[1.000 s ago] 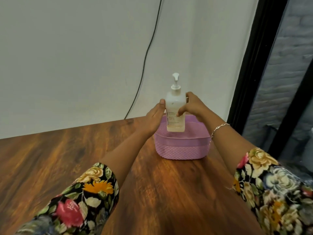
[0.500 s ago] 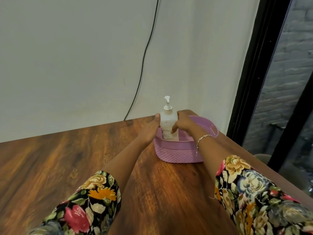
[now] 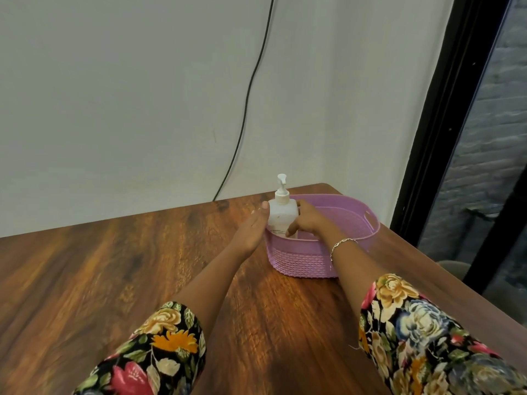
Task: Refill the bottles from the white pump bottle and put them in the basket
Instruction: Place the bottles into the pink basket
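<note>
The white pump bottle (image 3: 281, 212) stands upright inside the left end of the purple basket (image 3: 302, 258), its lower part hidden behind the basket wall. My right hand (image 3: 306, 222) reaches over the rim and grips the bottle's right side with curled fingers. My left hand (image 3: 252, 228) lies against the bottle's left side from outside the basket, fingers mostly straight and thumb tip up by the bottle's shoulder. No other bottles show.
The basket sits near the far right corner of a wooden table (image 3: 114, 280). A black cable (image 3: 248, 89) runs down the white wall behind it. A dark window frame (image 3: 445, 109) stands to the right, past the table edge.
Both hands have lowered the pump bottle from above the basket down into its left end. The camera view has risen and widened.
</note>
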